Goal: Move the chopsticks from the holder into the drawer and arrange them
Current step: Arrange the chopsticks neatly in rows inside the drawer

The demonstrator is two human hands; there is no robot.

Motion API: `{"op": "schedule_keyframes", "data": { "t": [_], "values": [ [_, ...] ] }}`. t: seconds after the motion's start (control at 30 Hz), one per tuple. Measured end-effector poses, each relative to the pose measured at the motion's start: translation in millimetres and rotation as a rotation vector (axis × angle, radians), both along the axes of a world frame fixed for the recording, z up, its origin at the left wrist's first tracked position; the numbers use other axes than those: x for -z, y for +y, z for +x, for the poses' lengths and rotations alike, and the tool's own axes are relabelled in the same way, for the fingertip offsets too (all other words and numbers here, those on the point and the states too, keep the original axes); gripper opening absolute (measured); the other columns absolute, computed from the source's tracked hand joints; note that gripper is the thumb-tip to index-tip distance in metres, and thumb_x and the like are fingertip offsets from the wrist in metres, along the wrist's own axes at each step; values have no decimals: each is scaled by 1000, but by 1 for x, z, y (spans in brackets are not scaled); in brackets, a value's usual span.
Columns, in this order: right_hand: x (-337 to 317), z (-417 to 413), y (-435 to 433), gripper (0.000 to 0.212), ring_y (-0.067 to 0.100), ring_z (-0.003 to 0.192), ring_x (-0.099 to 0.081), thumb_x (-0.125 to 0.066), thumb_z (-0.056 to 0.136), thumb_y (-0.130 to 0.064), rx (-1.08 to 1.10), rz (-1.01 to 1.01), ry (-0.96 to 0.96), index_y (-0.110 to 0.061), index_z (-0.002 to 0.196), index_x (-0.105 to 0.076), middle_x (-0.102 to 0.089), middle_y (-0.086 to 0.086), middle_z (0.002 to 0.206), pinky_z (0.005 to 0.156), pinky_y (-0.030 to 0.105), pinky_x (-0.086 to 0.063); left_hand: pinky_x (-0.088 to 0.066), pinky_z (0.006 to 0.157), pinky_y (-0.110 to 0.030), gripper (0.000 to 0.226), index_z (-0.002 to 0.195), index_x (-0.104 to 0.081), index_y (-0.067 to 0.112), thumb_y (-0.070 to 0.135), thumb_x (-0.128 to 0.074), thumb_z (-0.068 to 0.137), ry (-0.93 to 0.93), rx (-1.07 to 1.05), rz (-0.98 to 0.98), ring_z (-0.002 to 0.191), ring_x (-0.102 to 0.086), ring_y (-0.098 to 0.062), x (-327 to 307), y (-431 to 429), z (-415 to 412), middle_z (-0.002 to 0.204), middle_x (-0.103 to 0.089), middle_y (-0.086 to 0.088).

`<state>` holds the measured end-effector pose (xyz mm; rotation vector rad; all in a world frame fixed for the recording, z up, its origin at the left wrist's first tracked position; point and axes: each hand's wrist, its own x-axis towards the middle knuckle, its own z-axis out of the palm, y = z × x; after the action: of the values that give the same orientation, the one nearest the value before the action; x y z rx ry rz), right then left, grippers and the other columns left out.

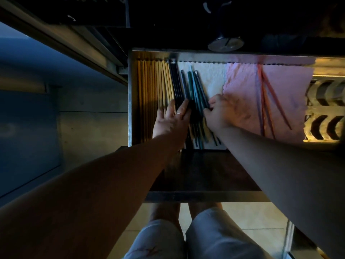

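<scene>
Head view: a metal drawer (130, 94) stands pulled out, lined with a white textured mat (211, 77) and a crumpled pink cloth (287, 86). Smooth wooden chopsticks (149, 86) lie in a row at its left; black ones (175, 81) beside them; teal ones (196, 90) fanned loosely; reddish ones (265, 94) splayed on the cloth. The left hand (171, 120) lies flat, fingers spread, on the wooden and black sticks. The right hand (222, 111) pinches the teal bundle. The dim room hides the dark counter; tiled floor (242, 217) below.
</scene>
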<state>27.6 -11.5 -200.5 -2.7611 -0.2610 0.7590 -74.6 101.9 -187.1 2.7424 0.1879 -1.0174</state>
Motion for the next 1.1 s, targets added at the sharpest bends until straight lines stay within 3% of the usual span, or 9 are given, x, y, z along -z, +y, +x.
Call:
{"op": "schedule_keyframes", "data": {
  "t": [0.27, 0.43, 0.63, 0.87, 0.93, 1.0, 1.1],
  "values": [
    [1, 12, 5, 27, 33, 112, -56, -59, 88, -22, -68, -170, 98, -5, 109, -65, -65, 17, 113, 97, 40, -44, -5, 113, -61, 91, 153, -6, 32, 11, -62, 85, -30, 24, -31, 147, 12, -35, 2, 1, -3, 161, 21, 4],
    [-1, 9, 4, 26, 35, 105, -58, -59, 86, -22, -93, -176, 82, -5, 104, -67, -67, 18, 105, 91, 40, -49, -9, 113, -60, 91, 154, 0, 33, 12, -58, 87, -40, 20, -30, 148, 8, -35, 0, 1, -8, 162, 19, 6],
    [-4, 8, 10, 25, 33, 97, -63, -64, 81, -25, -50, -181, 57, -8, 99, -69, -69, 14, 97, 85, 38, -53, -14, 112, -60, 83, 153, -9, 37, 13, -55, 88, -49, 7, -45, 147, 3, -35, -2, 3, -6, 162, 17, 9],
    [-13, 10, 17, 27, 31, 83, -66, -60, 78, -26, 88, -88, 179, -5, 93, -70, -70, 15, 86, 70, 32, -55, -18, 113, -56, 88, 153, -8, 36, 15, -61, 85, -38, -8, -65, 148, 2, -31, -2, 4, -9, 163, 12, 8],
    [-16, 10, 22, 20, 24, 69, -61, -61, 77, -27, 68, -82, 161, -9, 80, -69, -64, 6, 69, 58, 23, -48, -18, 113, -55, 90, 154, -5, 36, 16, -60, 85, -38, -17, -74, 149, 3, -29, -2, 6, -10, 163, 10, 8],
    [-18, 7, 27, 15, 15, 52, -48, -63, 77, -25, 37, -87, 165, -15, 66, -63, -48, -3, 52, 45, 16, -27, -17, 114, -54, 89, 154, -4, 35, 15, -57, 86, -27, -30, -84, 149, 4, -26, -2, 8, -10, 163, 10, 8],
    [-11, 4, 31, 8, 18, 68, -59, -64, 81, -19, 29, -64, 227, -15, 79, -71, -57, 1, 65, 45, 15, -26, -18, 114, -52, 85, 155, -5, 32, 14, -54, 88, -27, -46, -94, 149, 5, -23, -2, 9, -10, 163, 10, 9]
  ]
}}
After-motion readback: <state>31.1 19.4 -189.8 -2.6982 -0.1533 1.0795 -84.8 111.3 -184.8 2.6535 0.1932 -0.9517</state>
